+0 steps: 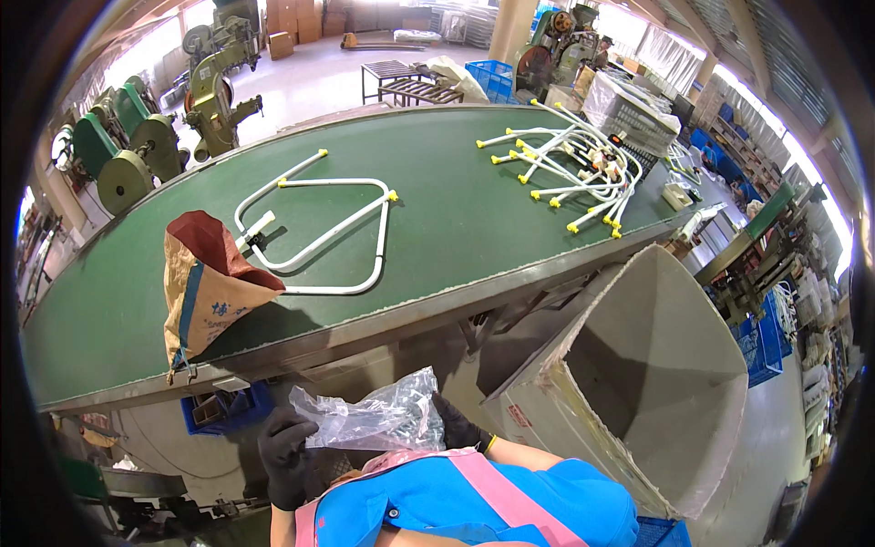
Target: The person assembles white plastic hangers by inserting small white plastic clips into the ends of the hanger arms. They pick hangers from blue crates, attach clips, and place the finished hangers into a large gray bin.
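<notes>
A clear plastic bag (369, 415) hangs between my gloved hands, close to my body. My left hand (290, 447), in a black glove, has its fingers closed at the bag's left edge. On the other side my right hand (458, 425), also black-gloved, grips the bag's right end, its fingers partly hidden behind the plastic. Small greyish pieces seem to lie in the bag's right part, too blurred to name. Beyond it, a tan woven sack (214, 305) with a reddish inside stands open-mouthed at the near edge of a green-topped table (437, 201).
A bent white tube frame (319, 242) with yellow end caps lies behind the sack. Several similar frames (583, 169) are heaped at the table's right. A big open cardboard box (629, 383) stands at my right. Below the table sits a blue crate (226, 410).
</notes>
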{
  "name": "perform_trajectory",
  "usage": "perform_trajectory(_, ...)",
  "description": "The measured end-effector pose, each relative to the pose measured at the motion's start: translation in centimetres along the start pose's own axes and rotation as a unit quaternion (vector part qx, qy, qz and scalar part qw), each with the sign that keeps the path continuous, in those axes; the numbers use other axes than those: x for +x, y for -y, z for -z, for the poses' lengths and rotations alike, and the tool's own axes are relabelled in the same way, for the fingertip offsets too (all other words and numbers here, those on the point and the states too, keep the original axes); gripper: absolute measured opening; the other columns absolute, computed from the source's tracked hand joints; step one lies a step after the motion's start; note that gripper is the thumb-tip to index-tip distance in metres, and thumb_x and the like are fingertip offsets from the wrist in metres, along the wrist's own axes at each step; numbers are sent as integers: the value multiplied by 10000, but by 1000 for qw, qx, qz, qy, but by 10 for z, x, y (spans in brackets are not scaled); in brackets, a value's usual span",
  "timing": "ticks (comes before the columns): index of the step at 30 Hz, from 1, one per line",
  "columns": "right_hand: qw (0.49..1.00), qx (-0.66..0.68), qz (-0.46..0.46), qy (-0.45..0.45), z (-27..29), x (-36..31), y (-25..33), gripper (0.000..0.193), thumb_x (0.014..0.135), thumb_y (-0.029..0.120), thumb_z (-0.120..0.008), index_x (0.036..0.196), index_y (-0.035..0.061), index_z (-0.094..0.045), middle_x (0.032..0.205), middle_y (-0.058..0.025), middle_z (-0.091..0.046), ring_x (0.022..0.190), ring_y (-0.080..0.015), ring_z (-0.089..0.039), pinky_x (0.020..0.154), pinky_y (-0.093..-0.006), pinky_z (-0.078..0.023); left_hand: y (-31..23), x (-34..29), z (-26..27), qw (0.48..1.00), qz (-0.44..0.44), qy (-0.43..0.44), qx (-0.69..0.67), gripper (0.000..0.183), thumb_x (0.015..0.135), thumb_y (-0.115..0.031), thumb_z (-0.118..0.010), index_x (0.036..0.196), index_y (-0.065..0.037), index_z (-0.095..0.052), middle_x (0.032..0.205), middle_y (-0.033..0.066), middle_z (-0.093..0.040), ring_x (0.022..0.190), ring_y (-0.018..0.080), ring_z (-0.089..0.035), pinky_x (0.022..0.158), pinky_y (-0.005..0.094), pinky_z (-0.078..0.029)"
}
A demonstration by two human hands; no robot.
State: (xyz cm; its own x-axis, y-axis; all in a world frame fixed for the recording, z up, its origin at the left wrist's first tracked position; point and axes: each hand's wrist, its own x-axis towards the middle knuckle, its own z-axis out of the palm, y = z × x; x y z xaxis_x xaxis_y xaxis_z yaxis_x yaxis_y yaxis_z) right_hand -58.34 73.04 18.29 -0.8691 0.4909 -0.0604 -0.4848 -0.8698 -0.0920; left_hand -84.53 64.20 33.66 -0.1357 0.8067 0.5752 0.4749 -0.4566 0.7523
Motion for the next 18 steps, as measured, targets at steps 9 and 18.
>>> perform_trajectory(9, 1000, -11, 25, 6, 4, -40, -3, 501, 923, 433, -552, 1284, 86, -530, 1279, -107, -574, 1171, -257, -550, 1049, -438, -407, -30, -15, -20, 999, -2, 11, -38, 199, 666, -85, -671, 859, -39, -676, 773, 78, -583, 717, 215, -527, 607, 300, -393)
perform_trajectory(18, 992, 29, 74, 100, 10, -108, 31, 504, 937, 429, -531, 1283, 62, -524, 1293, -123, -558, 1194, -260, -528, 1059, -438, -389, -62, 3, -87, 994, -33, 69, -80, 213, 643, -70, -661, 852, -35, -688, 775, 76, -575, 695, 198, -525, 583, 284, -380)
